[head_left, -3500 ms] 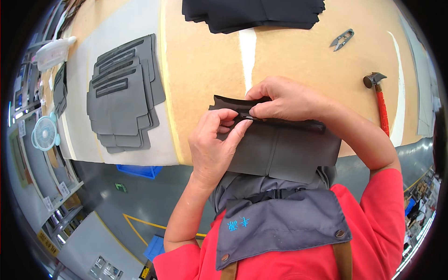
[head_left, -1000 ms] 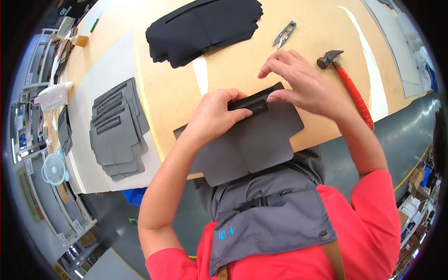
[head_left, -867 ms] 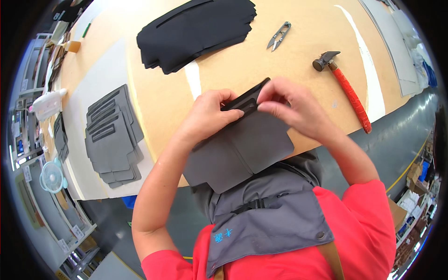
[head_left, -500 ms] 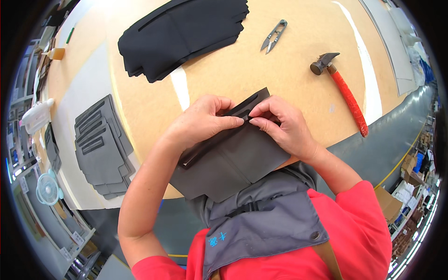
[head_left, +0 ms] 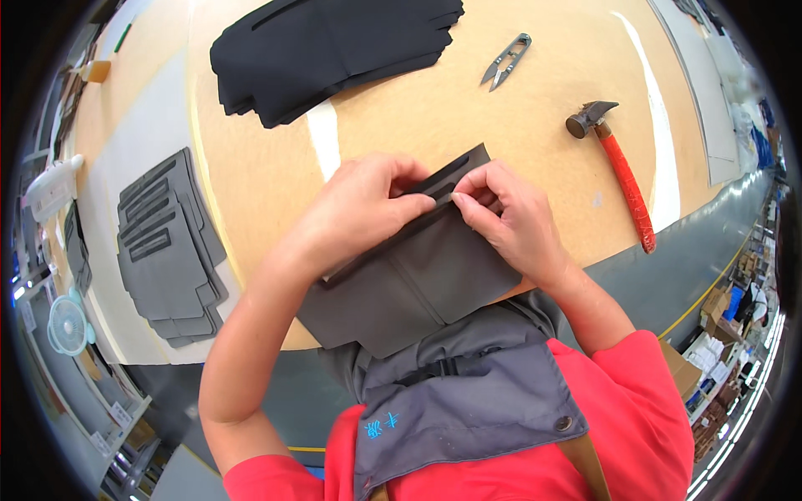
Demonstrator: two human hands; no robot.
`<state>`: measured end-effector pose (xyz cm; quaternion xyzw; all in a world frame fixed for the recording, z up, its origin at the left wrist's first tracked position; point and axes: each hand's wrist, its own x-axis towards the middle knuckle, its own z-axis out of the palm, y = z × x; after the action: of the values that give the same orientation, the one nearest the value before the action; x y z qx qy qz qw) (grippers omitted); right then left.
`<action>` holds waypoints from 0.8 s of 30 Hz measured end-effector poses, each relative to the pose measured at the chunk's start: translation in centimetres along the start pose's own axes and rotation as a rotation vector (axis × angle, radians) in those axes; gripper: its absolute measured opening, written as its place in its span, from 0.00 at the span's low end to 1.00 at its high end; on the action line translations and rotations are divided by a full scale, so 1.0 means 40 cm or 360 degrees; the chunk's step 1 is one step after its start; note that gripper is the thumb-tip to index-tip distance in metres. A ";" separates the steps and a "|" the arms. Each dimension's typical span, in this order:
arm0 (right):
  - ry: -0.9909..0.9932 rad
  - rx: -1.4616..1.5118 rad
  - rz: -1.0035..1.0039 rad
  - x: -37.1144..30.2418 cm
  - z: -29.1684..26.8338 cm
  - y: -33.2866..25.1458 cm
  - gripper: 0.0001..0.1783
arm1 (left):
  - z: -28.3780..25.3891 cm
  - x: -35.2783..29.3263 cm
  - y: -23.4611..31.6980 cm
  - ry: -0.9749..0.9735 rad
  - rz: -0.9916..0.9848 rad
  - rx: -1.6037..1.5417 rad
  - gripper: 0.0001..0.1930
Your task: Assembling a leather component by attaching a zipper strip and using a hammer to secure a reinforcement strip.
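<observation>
A dark grey leather-like panel [head_left: 401, 292] lies over the table's near edge, its notched lower side hanging by my apron. Along its upper part runs a black strip with a long slot. My left hand [head_left: 368, 200] is closed on that upper edge, thumb on top and fingers behind it. Close beside that thumb, my right hand [head_left: 510, 217] pinches the strip between thumb and forefinger. The fingertips nearly meet; whatever fine part lies between them is hidden.
Further off lies a stack of black fabric pieces [head_left: 326, 54]. Slotted grey panels [head_left: 171, 259] are piled at left. Thread snips [head_left: 507, 63] and a red-handled hammer [head_left: 622, 184] rest to the right on the table [head_left: 543, 117]. A small fan [head_left: 68, 326] stands far left.
The whole view has shifted slightly. My right hand's thumb and forefinger have drawn closer together on the strip, and my left thumb remains pressed beside them.
</observation>
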<state>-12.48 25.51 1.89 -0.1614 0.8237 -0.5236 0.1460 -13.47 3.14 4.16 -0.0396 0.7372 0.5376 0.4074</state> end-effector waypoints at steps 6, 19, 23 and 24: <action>-0.0125 -0.0164 0.0234 0.035 -0.008 -0.007 0.06 | 0.153 -0.115 -0.080 0.1109 0.0796 0.0498 0.10; -0.0083 -0.0265 0.0422 0.049 0.008 -0.039 0.07 | 0.255 -0.075 -0.210 0.1563 0.1106 0.0509 0.10; -0.0101 -0.0308 0.0439 0.047 0.005 -0.042 0.07 | 0.255 -0.078 -0.207 0.1533 0.1126 0.0498 0.10; -0.0099 -0.0312 0.0438 0.046 0.005 -0.039 0.07 | 0.255 -0.078 -0.206 0.1531 0.1128 0.0497 0.11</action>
<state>-13.90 23.94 3.11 -0.0766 0.8802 -0.4106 0.2254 -1.62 6.94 -1.01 0.0298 0.8767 0.4478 -0.1732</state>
